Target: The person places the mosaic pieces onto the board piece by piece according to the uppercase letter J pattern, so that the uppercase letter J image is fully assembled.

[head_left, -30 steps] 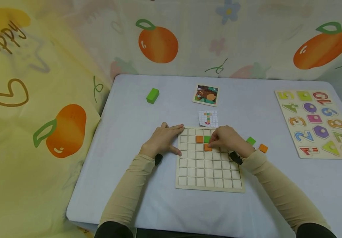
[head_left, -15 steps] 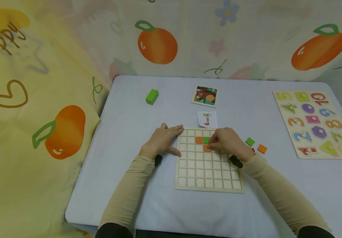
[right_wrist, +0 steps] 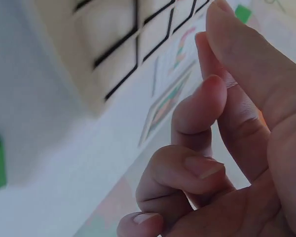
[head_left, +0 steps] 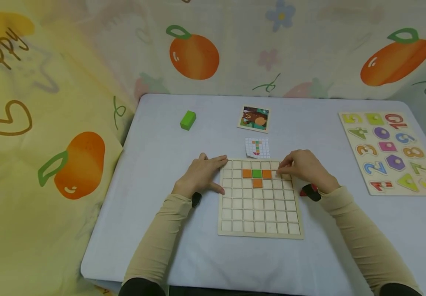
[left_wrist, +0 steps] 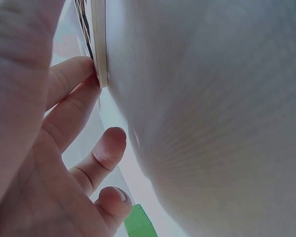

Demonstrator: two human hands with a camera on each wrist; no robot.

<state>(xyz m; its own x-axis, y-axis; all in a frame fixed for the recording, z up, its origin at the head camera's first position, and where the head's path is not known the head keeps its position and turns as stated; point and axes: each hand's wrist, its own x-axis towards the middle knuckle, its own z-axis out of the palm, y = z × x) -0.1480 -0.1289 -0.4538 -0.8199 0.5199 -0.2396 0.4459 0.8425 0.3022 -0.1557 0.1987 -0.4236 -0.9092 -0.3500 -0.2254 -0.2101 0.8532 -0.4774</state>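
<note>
White cloth (head_left: 153, 185), faintly creased, spreads under everything. Far right lies a pale wooden number puzzle board (head_left: 393, 154) with knobbed, brightly painted shapes. Nearer, at the middle, sits the light wooden grid board (head_left: 253, 205), its thin raised ridges marking square cells. My left hand (head_left: 199, 174) is spread, fingertips and thumb against its left side; my right hand (head_left: 305, 166) hovers over its far right part, fingers loosely bent, nothing visible between thumb and fingertips. Beyond are a square wooden bear picture (head_left: 253, 118) and a small gridded paper card (head_left: 257, 147), one corner lifted. Far left stands a green oblong block (head_left: 188, 120). Smallest, four flat square tiles (head_left: 256, 174) fill cells: orange, green, orange across, one orange below the green. Judged by the card, the crossbar and first stem piece look done; more stem and a rounded red foot look wanting.
</note>
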